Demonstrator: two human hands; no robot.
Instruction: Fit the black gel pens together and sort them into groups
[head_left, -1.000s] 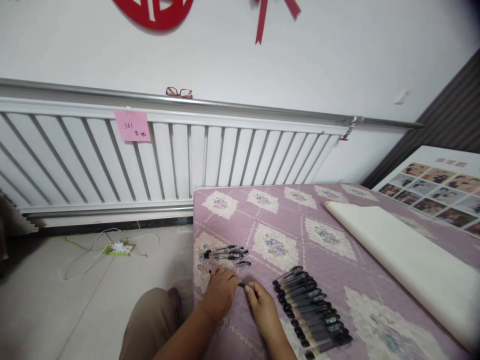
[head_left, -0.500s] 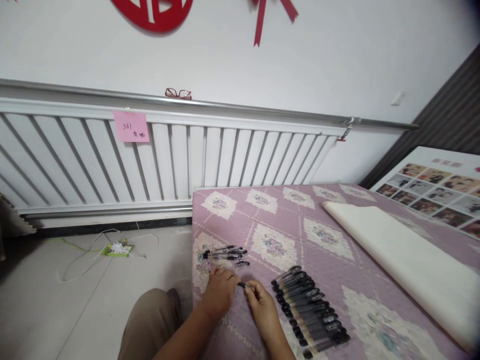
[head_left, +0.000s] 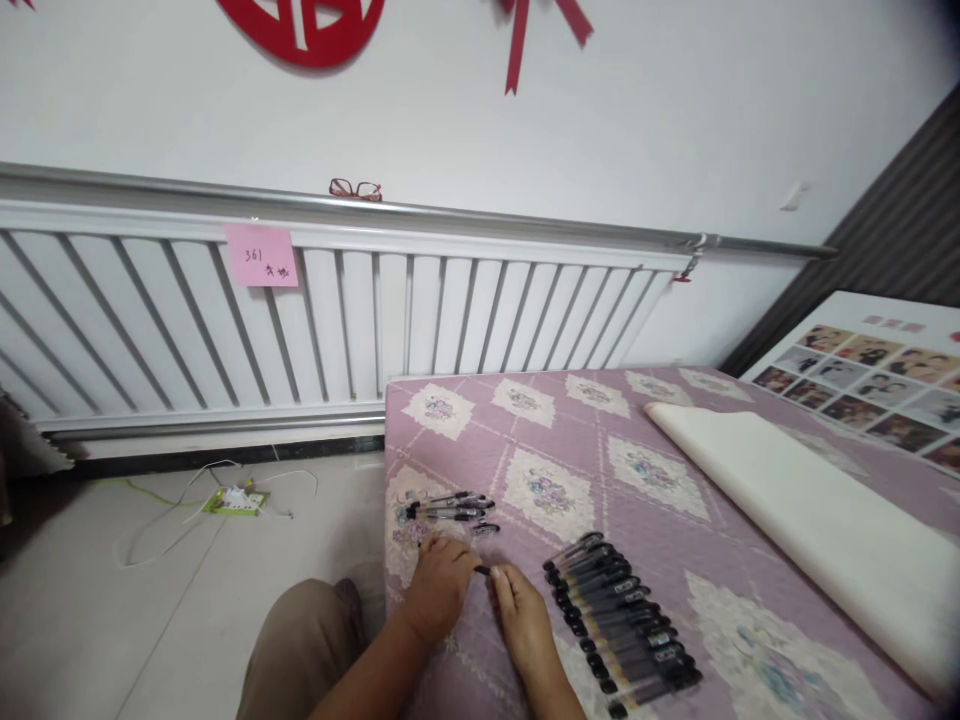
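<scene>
Low over the bed's near left part, my left hand (head_left: 444,578) is closed around a black pen (head_left: 482,570), whose dark end sticks out to the right. The fingers of my right hand (head_left: 519,605) are closed on that end of the pen, so little of it shows. Just beyond my hands lie several clear pens with black grips (head_left: 448,507) and a loose black pen cap (head_left: 486,528). To the right of my right hand, a long row of capped black pens (head_left: 619,625) lies side by side on the purple floral mattress (head_left: 517,440).
A rolled cream sheet (head_left: 795,530) lies across the bed's right side, with a photo board (head_left: 862,385) behind it. The white radiator (head_left: 442,310) stands beyond the bed. On the floor at left is a green power strip (head_left: 238,500) with cables.
My right fingers have moved over the pen's end and closed on it, covering the tip that showed before. My left hand has hardly moved.
</scene>
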